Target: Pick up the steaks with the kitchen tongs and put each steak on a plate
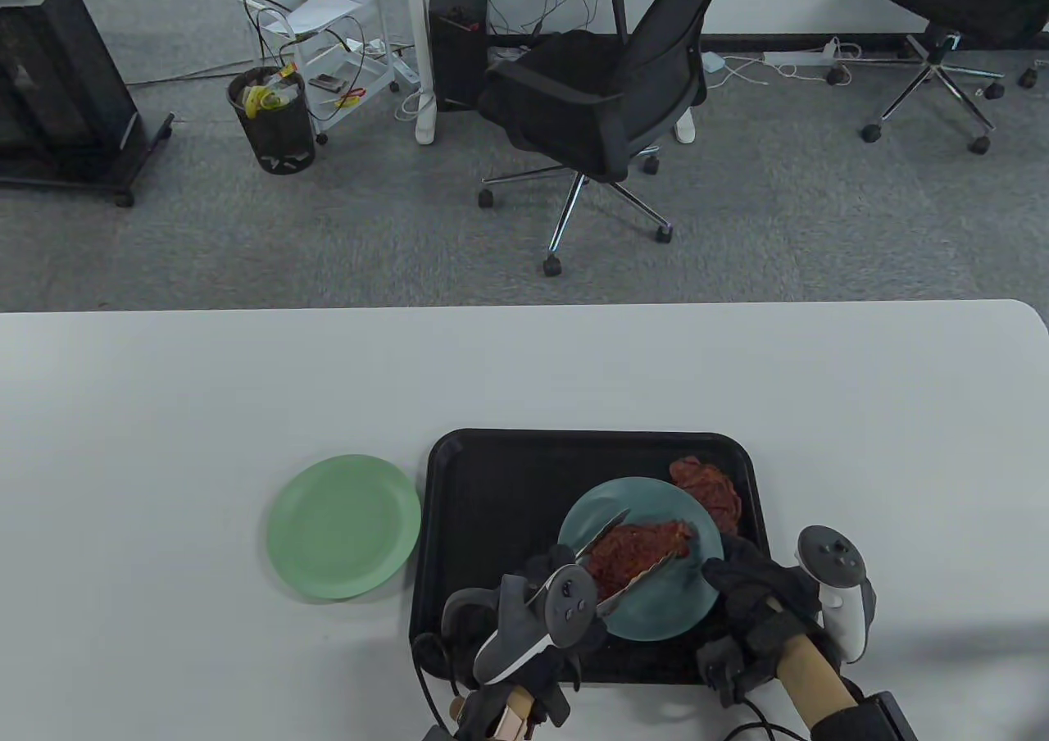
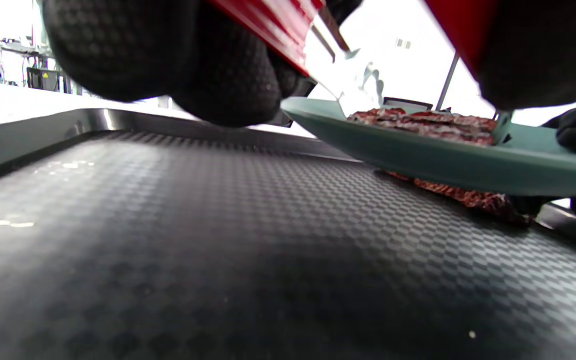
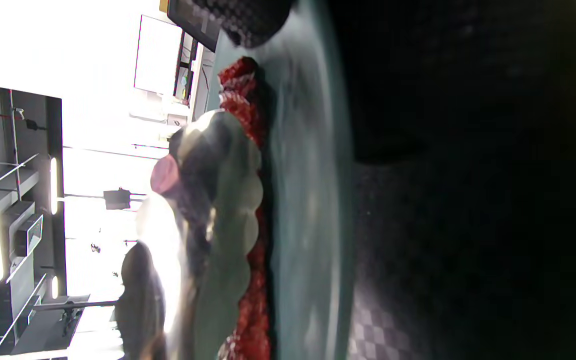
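My left hand (image 1: 537,585) grips red-handled metal tongs (image 1: 613,526) over the near part of the black tray (image 1: 492,495). The tongs' two arms lie on either side of a red steak (image 1: 643,548) on a teal plate (image 1: 664,610). My right hand (image 1: 737,589) holds that plate by its right rim, tilted and lifted above the tray. A second steak (image 1: 709,487) lies in the tray's far right corner, partly under the plate. In the left wrist view the plate (image 2: 418,160) hangs over this steak (image 2: 468,197). The scalloped tong tip (image 3: 228,210) rests against the steak (image 3: 245,95).
A pale green plate (image 1: 344,528) with nothing on it lies on the white table (image 1: 164,413) just left of the tray. Office chairs, a bin and a trolley stand on the floor beyond the table's far edge.
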